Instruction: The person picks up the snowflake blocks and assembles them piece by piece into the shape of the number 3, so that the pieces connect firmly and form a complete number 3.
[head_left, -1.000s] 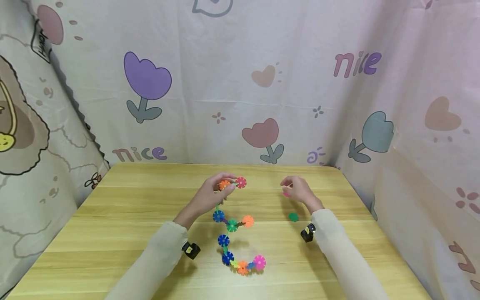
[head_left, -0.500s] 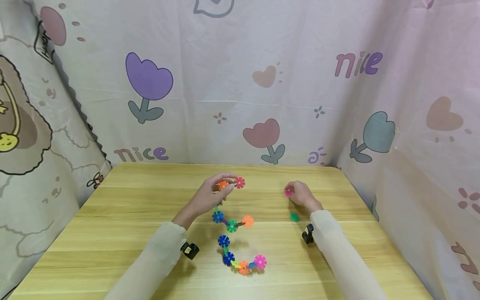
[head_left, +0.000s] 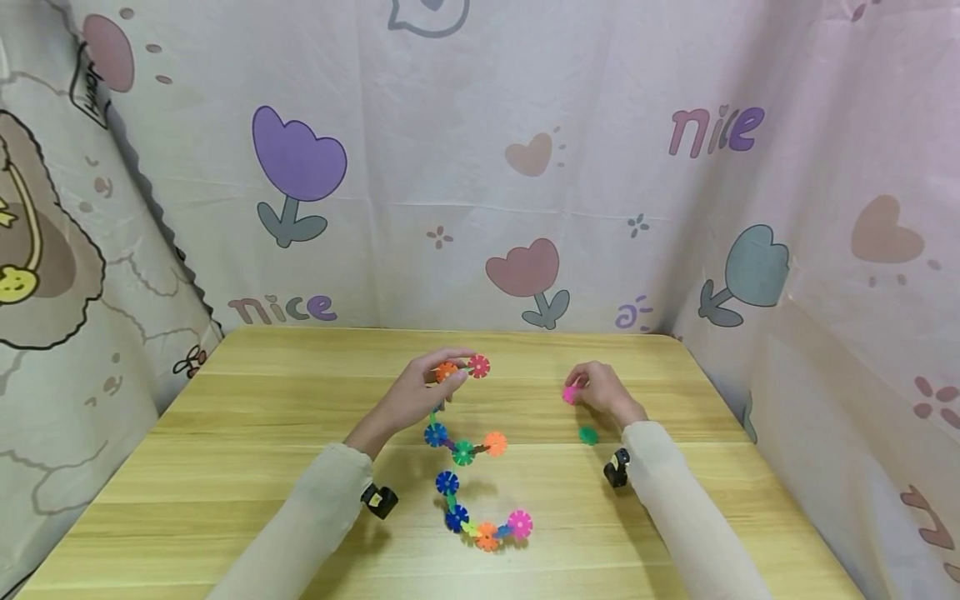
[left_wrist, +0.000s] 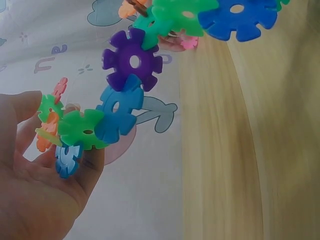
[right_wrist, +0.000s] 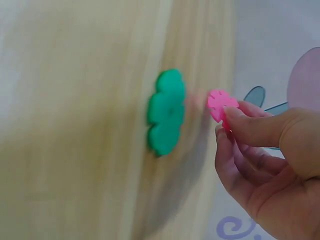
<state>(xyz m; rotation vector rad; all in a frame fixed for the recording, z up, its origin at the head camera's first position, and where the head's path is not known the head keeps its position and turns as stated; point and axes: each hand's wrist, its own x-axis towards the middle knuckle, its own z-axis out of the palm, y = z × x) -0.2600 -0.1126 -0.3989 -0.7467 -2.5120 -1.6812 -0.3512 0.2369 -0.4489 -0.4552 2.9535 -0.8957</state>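
Note:
My left hand [head_left: 412, 393] grips the upper end of a chain of interlocking snowflake discs [head_left: 463, 452]. Orange and red discs stick out past its fingertips, and the chain runs down toward the front of the table. In the left wrist view, a purple disc [left_wrist: 132, 61] and a light blue disc [left_wrist: 119, 107] link on from the hand [left_wrist: 45, 185]. Between thumb and fingers, my right hand [head_left: 602, 392] pinches a single pink snowflake disc [head_left: 569, 395], seen closer as a pink disc [right_wrist: 220, 104] in the right wrist view. The two hands are apart.
A loose green disc [head_left: 588, 436] lies on the wooden table [head_left: 247, 467], just in front of the right hand. The chain's near end finishes in a pink disc [head_left: 520, 524]. A printed curtain [head_left: 420, 250] hangs behind the table.
My right hand has picked the pink disc up from the table and turned it into fuller view. The left hand and the chain have hardly moved.

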